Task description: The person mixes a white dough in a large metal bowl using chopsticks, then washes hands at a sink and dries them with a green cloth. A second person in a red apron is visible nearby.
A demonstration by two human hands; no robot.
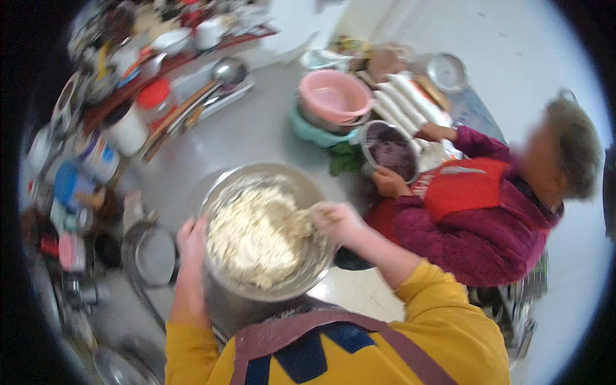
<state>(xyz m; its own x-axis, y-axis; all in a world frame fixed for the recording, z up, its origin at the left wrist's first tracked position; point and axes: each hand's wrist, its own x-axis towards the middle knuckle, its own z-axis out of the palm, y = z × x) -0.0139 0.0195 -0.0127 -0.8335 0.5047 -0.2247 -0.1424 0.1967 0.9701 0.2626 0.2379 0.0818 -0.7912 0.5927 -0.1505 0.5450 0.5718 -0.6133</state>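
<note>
no text can be read. the pale lettering (421, 185) on the red apron (468, 196) of the co-worker (471, 253) is blurred, and the printed label on the white jar (96, 157) is also too unclear.

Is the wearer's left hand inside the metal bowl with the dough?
No, the left hand is against the outer left side of the metal bowl, while the dough lies inside it.

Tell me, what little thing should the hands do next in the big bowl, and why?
Maybe the right hand should push the pale, lumpy mixture toward the middle: bits seem stuck along the metal bowl's right wall, near that hand, while the left hand is at the opposite rim.
</note>
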